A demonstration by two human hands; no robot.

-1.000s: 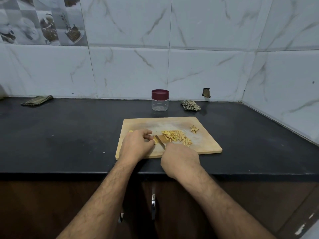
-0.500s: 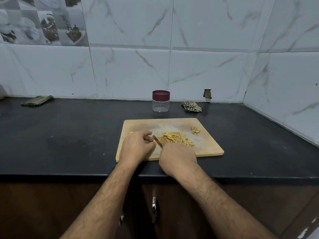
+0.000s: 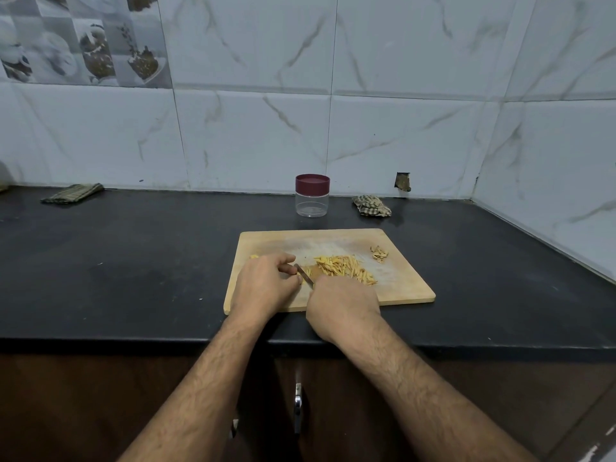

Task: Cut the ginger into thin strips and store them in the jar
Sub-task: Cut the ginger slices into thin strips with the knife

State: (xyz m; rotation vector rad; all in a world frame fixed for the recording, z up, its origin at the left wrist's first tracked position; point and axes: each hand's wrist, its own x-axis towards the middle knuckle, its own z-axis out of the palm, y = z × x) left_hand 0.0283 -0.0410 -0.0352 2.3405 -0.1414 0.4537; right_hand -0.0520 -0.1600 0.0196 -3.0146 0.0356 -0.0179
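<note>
Right hand [image 3: 341, 310], fingers curled round a knife [image 3: 304, 276], sets the blade beside the left hand [image 3: 265, 286], whose bent fingers pin a ginger piece on the wooden board [image 3: 406, 288]; cut ginger strips [image 3: 345, 269] lie just right of the blade; behind the board stands the lidded jar [image 3: 312, 195].

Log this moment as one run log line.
step: slicing | right hand: grips steel knife | left hand: steadies ginger | yellow strips: piled on wooden cutting board | maroon-lidded clear jar: closed
</note>
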